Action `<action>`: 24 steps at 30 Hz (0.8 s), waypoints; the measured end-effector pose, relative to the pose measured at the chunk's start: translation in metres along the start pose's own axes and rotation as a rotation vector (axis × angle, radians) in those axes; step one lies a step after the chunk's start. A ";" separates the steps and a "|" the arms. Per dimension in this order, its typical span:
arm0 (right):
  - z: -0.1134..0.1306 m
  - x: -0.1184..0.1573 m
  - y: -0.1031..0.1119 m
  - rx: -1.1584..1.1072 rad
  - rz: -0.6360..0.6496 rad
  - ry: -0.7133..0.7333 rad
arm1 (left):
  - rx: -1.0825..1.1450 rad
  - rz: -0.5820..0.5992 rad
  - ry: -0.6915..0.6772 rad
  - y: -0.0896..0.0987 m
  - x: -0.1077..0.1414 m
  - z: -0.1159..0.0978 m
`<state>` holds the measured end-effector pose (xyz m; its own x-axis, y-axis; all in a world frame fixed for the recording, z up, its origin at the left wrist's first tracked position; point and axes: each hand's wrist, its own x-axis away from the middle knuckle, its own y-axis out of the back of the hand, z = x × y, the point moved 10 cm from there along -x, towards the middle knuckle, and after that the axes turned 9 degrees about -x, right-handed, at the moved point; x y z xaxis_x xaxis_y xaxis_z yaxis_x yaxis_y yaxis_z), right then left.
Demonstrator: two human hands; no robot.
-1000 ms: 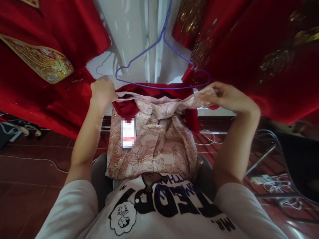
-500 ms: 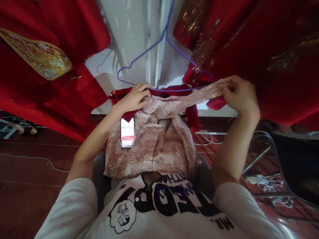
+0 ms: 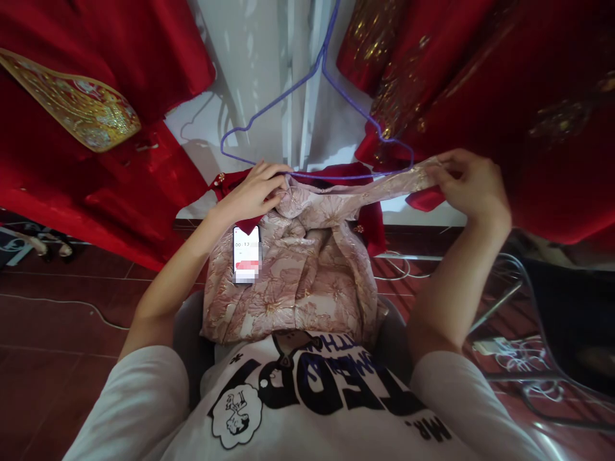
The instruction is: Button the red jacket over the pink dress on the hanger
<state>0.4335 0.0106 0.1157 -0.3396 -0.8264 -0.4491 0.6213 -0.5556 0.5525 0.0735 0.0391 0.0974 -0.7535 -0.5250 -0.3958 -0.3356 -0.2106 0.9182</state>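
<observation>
Left hand has shifted inward along the pink cloth since a second ago, while the right pulls its end out a little wider

Head view: a pink brocade garment (image 3: 273,291) is spread over the lap, its upper edge drawn out into a strip (image 3: 394,184) toward the right. The left hand (image 3: 257,192) has its fingers bent close together over the gathered edge near the middle, apparently pinching it; the underside of that grip is hidden. The right hand (image 3: 468,182) holds the strip's far end between thumb and fingertips, the gap closed down to the cloth. Red cloth (image 3: 373,224) shows behind and below, and a purple hanger (image 3: 323,56) hangs just above.

To handle this stretch well, I'd anchor with the left and draw with the right, evenly, so the strip lies flat without twisting. Pulling too hard could pucker the brocade. The phone (image 3: 246,251) resting on it could slide, so gentle tension seems wise.
</observation>
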 end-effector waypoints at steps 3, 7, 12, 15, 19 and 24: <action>-0.002 0.000 0.002 0.001 -0.006 0.004 | 0.000 -0.006 -0.002 0.001 0.000 0.000; -0.010 -0.003 0.002 -0.019 -0.002 0.029 | 0.002 -0.009 -0.006 0.002 0.002 0.001; -0.010 -0.006 -0.002 -0.065 -0.046 0.135 | 0.007 -0.005 0.001 0.001 0.002 0.002; -0.001 -0.010 -0.008 -0.105 -0.099 0.176 | 0.025 0.004 -0.001 -0.001 0.001 0.003; 0.028 -0.016 -0.022 -0.153 -0.144 0.272 | 0.049 0.008 -0.005 -0.004 -0.002 0.005; 0.066 -0.023 -0.055 -0.188 -0.084 0.402 | 0.076 -0.003 -0.006 -0.008 -0.007 0.003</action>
<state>0.3610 0.0536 0.1417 -0.1161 -0.6573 -0.7446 0.7337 -0.5621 0.3817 0.0796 0.0472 0.0925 -0.7561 -0.5192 -0.3984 -0.3793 -0.1485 0.9133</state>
